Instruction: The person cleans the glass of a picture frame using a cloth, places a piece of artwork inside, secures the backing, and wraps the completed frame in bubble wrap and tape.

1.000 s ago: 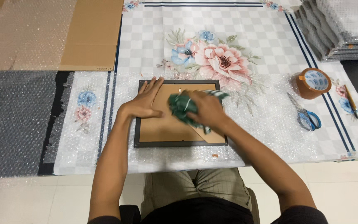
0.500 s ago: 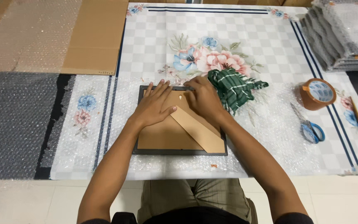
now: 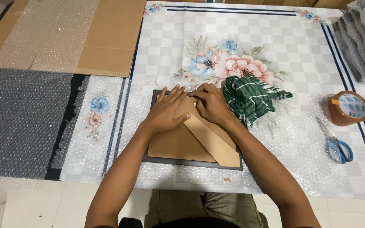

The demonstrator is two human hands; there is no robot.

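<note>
Frame (image 3: pixel 191 162), dark-edged, lies face down on the bubble wrap (image 3: pixel 288 139) directly before me, its brown backing board uppermost with the tan stand flap (image 3: pixel 216 141) running diagonally toward the near right corner; my left hand (image 3: pixel 167 112) rests flat on the upper half of the backing, fingers spread and pointing to the far edge; my right hand (image 3: pixel 210 103) sits just beside it, fingers bent down against the top edge of the backing, pinching nothing that I can make out; the two hands touch at the fingertips.

Near edge and left edge of the frame are free, with bare bubble wrap around them; the far edge lies under my fingers; the far right corner is crowded by a green checked cloth (image 3: pixel 250 97), bunched and touching my right wrist.

Further right, well apart from the frame, stand a roll of brown tape (image 3: pixel 347 109) and, nearer me, blue-handled scissors (image 3: pixel 336 145); a stack of wrapped bundles (image 3: pixel 362 40) occupies the far right corner; flat cardboard (image 3: pixel 110 38) lies at far left under another bubble sheet; the flowered tablecloth (image 3: pixel 241 42) shows beyond the frame.
</note>
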